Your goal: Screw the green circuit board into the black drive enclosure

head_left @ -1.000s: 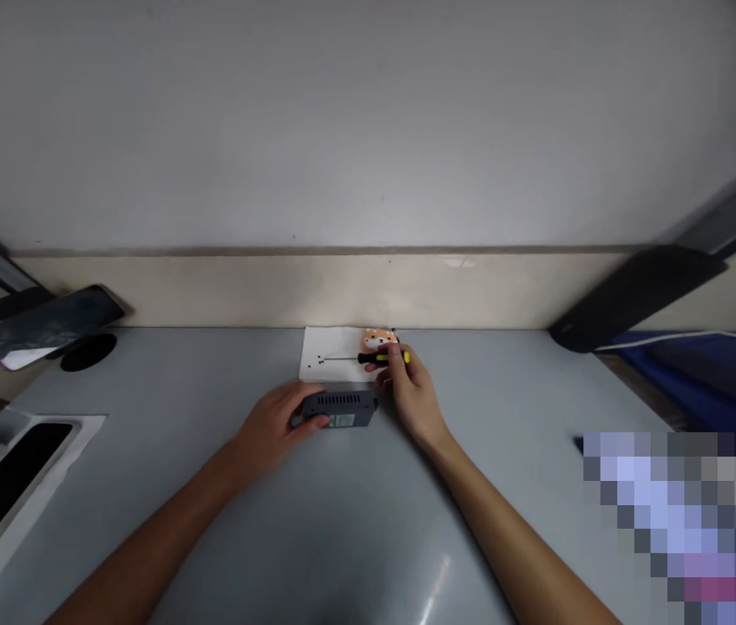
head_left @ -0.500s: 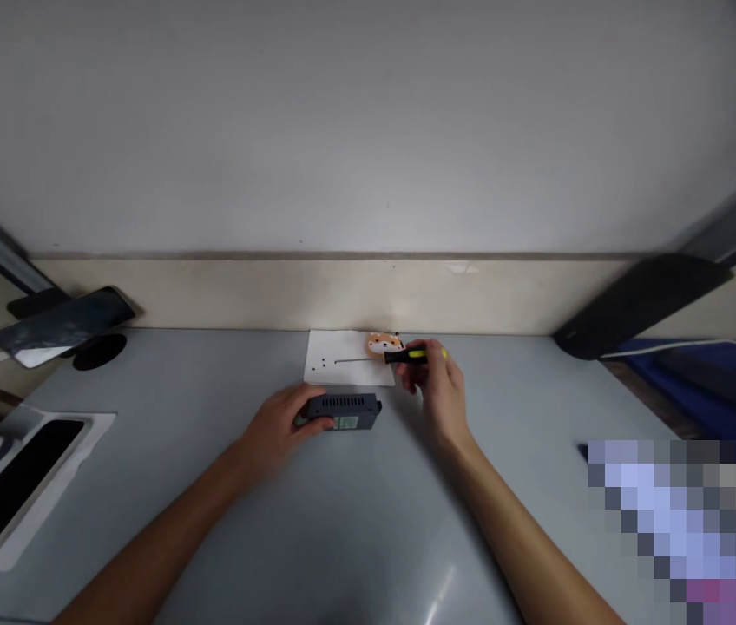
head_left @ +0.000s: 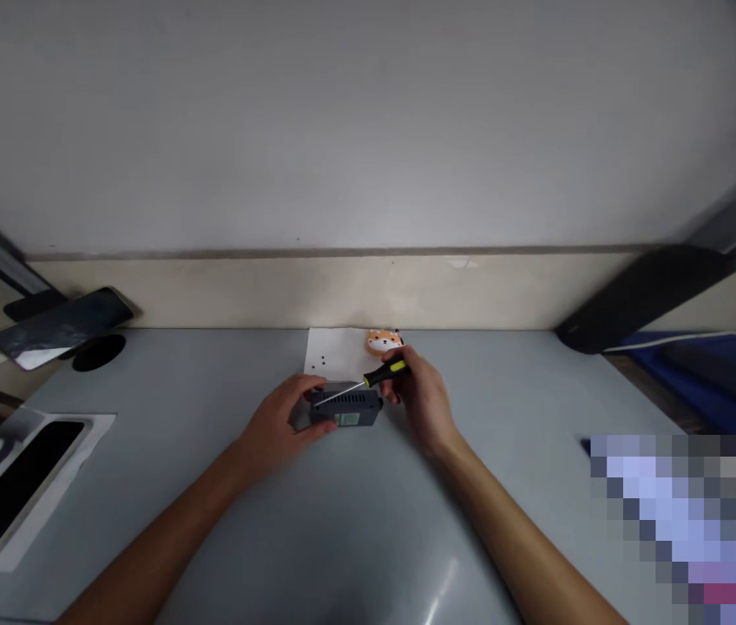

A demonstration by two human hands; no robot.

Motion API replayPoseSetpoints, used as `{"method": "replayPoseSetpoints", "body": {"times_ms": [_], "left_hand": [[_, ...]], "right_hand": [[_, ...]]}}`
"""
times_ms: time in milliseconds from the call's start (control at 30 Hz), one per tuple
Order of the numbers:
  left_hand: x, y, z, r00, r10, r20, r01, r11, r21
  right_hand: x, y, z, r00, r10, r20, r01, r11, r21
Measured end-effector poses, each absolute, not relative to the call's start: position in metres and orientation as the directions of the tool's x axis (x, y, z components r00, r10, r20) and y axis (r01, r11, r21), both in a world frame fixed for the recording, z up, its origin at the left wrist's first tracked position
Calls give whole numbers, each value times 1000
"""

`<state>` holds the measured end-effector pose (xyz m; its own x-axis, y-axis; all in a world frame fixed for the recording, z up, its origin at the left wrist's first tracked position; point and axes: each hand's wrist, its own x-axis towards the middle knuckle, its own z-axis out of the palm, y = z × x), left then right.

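Note:
My left hand [head_left: 283, 421] grips the left end of a dark grey box-shaped device [head_left: 368, 413], thumb on the near side and fingers at the back. The device has a row of vent slots on top and a greenish label on its near face. A screwdriver [head_left: 387, 372] with a black and yellow handle is in my right hand [head_left: 425, 399]. Its thin shaft slants down left across the vents, and the tip is at the device's top left corner, close to my left fingers. Whether the tip sits on a screw is too small to tell.
Behind the device lies white paper [head_left: 342, 347] with several tiny dark screws on its left part. An orange-and-white animal-face item [head_left: 384, 343] rests at its right. At left are a propped phone [head_left: 69, 325] and a flat black-screened device [head_left: 16, 490]. The wall closes off the back.
My right hand has brought the screwdriver down and left, from over the paper to the device's top left corner. My left hand still holds the device in nearly the same spot.

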<state>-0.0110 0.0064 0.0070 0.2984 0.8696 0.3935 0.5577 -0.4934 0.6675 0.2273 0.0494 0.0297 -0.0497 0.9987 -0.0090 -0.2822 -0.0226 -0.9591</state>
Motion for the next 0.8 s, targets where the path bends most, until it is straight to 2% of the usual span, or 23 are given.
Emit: {"method": "replayPoseSetpoints", "body": {"times_ms": [267,367,800], "left_hand": [[-15,4,8,338,737,586,559,-658,505],[-16,3,8,359,711,604,592,-674,442],[-17,6,13,351,662,662,612,-697,373]], "right_hand": [[228,54,23,-44,998,-45,-288,-56,-956],[227,55,20,-58,997,-48,-320,-64,-945],[227,57,19,-28,998,-64,-375,-70,-924]]}}
